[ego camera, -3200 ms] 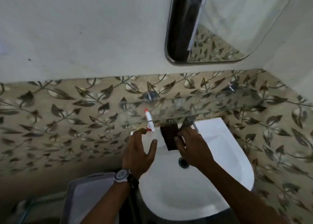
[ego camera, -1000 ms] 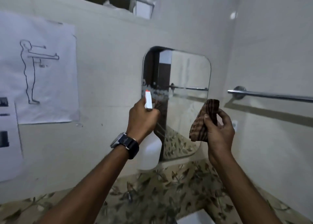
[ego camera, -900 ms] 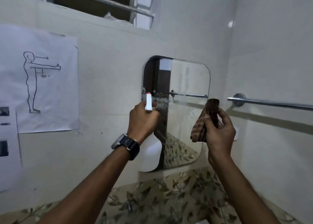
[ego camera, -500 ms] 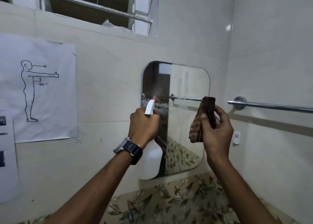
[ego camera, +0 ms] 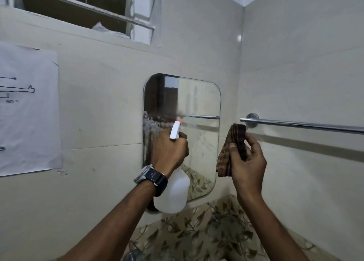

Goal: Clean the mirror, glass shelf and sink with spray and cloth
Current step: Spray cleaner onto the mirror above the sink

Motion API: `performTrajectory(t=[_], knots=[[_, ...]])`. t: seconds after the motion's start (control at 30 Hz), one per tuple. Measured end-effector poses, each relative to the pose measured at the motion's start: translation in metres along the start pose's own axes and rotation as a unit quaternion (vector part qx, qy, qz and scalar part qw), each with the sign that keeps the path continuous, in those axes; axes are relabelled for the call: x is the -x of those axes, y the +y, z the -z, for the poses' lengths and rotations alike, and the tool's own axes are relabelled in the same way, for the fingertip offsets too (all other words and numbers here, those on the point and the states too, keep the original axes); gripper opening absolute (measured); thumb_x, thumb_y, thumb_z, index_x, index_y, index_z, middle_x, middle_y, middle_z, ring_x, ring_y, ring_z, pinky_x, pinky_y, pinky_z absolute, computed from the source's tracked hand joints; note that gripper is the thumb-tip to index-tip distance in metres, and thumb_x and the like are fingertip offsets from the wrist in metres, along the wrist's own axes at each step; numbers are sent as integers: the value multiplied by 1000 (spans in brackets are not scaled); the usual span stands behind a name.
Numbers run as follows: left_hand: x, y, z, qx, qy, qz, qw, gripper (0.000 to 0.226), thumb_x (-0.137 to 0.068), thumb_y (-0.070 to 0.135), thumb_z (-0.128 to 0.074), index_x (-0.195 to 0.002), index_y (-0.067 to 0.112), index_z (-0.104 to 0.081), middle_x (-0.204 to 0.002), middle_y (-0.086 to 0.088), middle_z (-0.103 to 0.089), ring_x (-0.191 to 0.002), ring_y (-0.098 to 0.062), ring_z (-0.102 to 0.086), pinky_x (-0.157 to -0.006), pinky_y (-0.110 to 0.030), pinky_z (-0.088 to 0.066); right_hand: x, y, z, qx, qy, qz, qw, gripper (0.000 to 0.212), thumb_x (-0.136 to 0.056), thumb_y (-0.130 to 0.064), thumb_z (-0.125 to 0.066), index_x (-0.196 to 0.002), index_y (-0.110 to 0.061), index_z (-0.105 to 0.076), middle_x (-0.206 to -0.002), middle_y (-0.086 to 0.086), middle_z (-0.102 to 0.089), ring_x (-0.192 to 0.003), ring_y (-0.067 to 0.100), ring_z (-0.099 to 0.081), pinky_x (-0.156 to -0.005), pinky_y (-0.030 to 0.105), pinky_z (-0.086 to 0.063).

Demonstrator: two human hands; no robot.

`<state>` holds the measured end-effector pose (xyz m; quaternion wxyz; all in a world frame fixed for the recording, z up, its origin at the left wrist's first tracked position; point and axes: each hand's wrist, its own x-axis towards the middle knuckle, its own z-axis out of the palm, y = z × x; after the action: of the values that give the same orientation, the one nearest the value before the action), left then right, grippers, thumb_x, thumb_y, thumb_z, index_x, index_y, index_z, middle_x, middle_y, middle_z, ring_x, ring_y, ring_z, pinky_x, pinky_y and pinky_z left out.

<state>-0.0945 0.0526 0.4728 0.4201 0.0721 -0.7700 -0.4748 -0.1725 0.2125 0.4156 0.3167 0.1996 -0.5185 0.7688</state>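
A rounded mirror point(ego camera: 199, 103) hangs on the pale tiled wall, with a patch of spray droplets on its left middle. My left hand point(ego camera: 168, 151) grips the neck of a white spray bottle point(ego camera: 174, 191), its red-tipped nozzle pointing at the mirror from close by. My right hand point(ego camera: 247, 162) holds a folded brown checked cloth point(ego camera: 232, 148) upright, just right of the mirror and apart from the glass. The sink and glass shelf are out of view.
A chrome towel rail point(ego camera: 303, 124) runs along the right wall at cloth height. A paper sheet point(ego camera: 27, 111) with a line drawing is taped at left. A louvred window point(ego camera: 82, 8) sits above. Leaf-patterned tiles point(ego camera: 197, 233) cover the lower wall.
Both hands rose from the sink to the mirror, carrying bottle and cloth. Droplets have spread on the mirror's left side. My view tilted up, and the cloth hand moved slightly right.
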Motion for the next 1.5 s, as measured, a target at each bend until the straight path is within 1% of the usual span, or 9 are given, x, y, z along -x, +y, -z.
performTrajectory(t=[0.3, 0.53, 0.67, 0.83, 1.0, 1.2, 1.3, 1.43, 1.5], knots=[[7, -9, -32, 3, -63, 6, 998, 38, -82, 1, -63, -116, 12, -73, -81, -2, -77, -77, -21, -71, -61, -29, -48, -5, -5, 46, 47, 41, 8, 998, 40, -99, -15, -66, -120, -48, -60, -100, -20, -78, -85, 2, -75, -74, 30, -60], [47, -55, -19, -9, -9, 28, 1000, 30, -89, -1, -58, -111, 14, -72, -78, 5, -69, -62, -6, -64, -51, -16, -46, 13, 10, 45, 40, 38, -4, 998, 34, -100, -4, -61, -129, -23, -58, -75, -19, -75, -54, -5, -66, -48, 12, -52], [60, -83, 1, -60, 48, 25, 997, 20, -85, -2, -61, -93, 11, -75, -80, -7, -73, -72, -31, -66, -65, -36, -52, 30, 23, 33, 64, 18, -30, 997, 39, -100, -11, -64, -135, -26, -59, -99, -15, -75, -77, -7, -71, -64, 13, -55], [62, -99, 22, -74, 90, 18, 993, 19, -87, -4, -62, -100, 4, -73, -73, -4, -68, -64, -23, -60, -61, -29, -50, 44, 31, 22, 84, -3, -53, 995, 43, -99, -11, -65, -139, -24, -58, -104, -20, -75, -91, -7, -71, -77, 21, -61], [70, -89, 9, -19, 38, 11, 999, 23, -87, -5, -63, -102, 8, -74, -86, -8, -76, -78, -27, -70, -72, -42, -60, 47, 29, 26, 87, -5, -59, 994, 45, -99, -13, -66, -141, -25, -57, -111, -17, -71, -91, -11, -70, -75, 14, -56], [76, -64, -43, 9, -55, 47, 997, 20, -84, -2, -58, -79, 8, -75, -67, 0, -69, -59, -16, -61, -58, -28, -49, 41, 11, 69, 125, 53, -40, 990, 43, -99, -16, -66, -140, -25, -60, -118, -12, -71, -106, -4, -68, -92, 26, -56], [78, -56, -61, 25, -78, 54, 995, 22, -84, -2, -58, -92, 8, -77, -69, 5, -69, -62, -8, -62, -57, -19, -46, 34, 5, 94, 147, 86, -33, 985, 40, -100, -17, -64, -140, -24, -61, -116, -8, -73, -103, 4, -70, -91, 30, -57], [72, -54, -59, 74, -73, 65, 993, 35, -84, -4, -57, -110, 14, -73, -82, -7, -76, -71, -25, -71, -69, -39, -59, 22, 8, 100, 139, 105, -44, 984, 34, -102, -17, -61, -136, -18, -65, -107, 9, -76, -86, 18, -69, -84, 43, -62], [64, -52, -49, 105, -58, 62, 991, 35, -84, -6, -57, -105, 16, -73, -88, -5, -78, -74, -26, -73, -75, -46, -63, 14, 17, 86, 112, 115, -53, 986, 35, -101, -15, -63, -135, -16, -66, -101, -2, -78, -81, 4, -69, -79, 29, -63]])
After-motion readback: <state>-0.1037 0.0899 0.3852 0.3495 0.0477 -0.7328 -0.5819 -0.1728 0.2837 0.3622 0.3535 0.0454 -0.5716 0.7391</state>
